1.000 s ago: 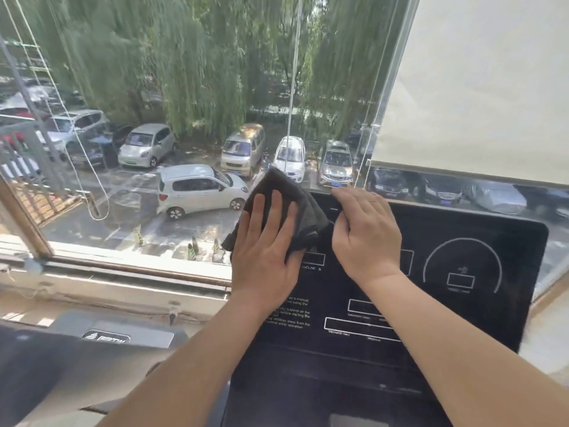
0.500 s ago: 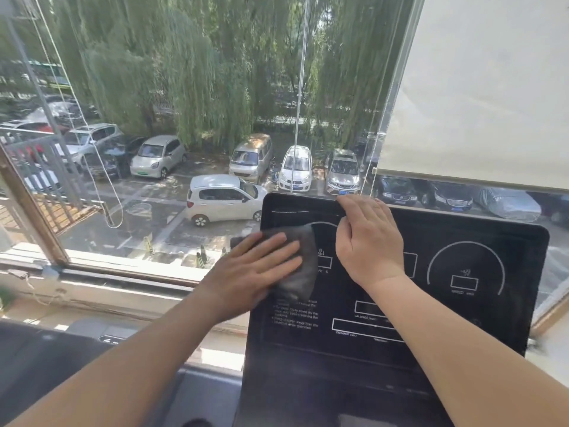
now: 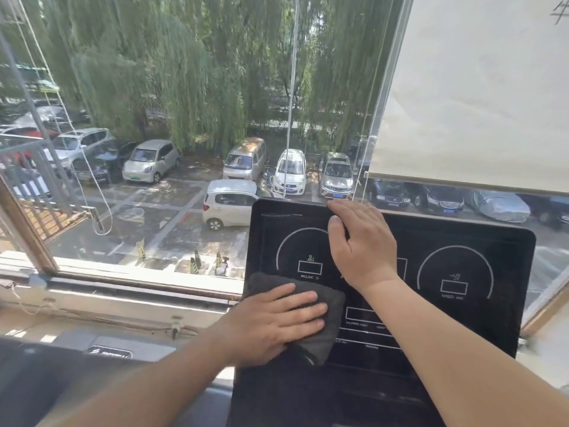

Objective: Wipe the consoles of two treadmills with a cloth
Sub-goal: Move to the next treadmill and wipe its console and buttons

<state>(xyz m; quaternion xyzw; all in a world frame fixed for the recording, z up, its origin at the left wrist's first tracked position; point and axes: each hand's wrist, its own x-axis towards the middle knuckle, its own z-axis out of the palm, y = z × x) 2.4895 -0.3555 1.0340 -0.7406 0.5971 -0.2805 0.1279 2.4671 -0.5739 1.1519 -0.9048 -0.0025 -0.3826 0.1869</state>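
Observation:
A black treadmill console (image 3: 462,238) with white dial outlines and labels fills the lower right of the head view. A dark grey cloth (image 3: 326,334) lies flat on its lower left part. My left hand (image 3: 274,322) presses on the cloth with fingers spread and pointing right. My right hand (image 3: 360,245) rests flat on the console's upper middle, fingertips over its top edge, holding nothing.
A big window (image 3: 154,272) stands right behind the console, with a car park and willow trees outside. A cream roller blind (image 3: 477,87) hangs at upper right. Part of another dark treadmill (image 3: 107,352) shows at lower left.
My left hand has slid the cloth down from the console's top left corner to its lower left part. My right hand has stayed on the upper middle.

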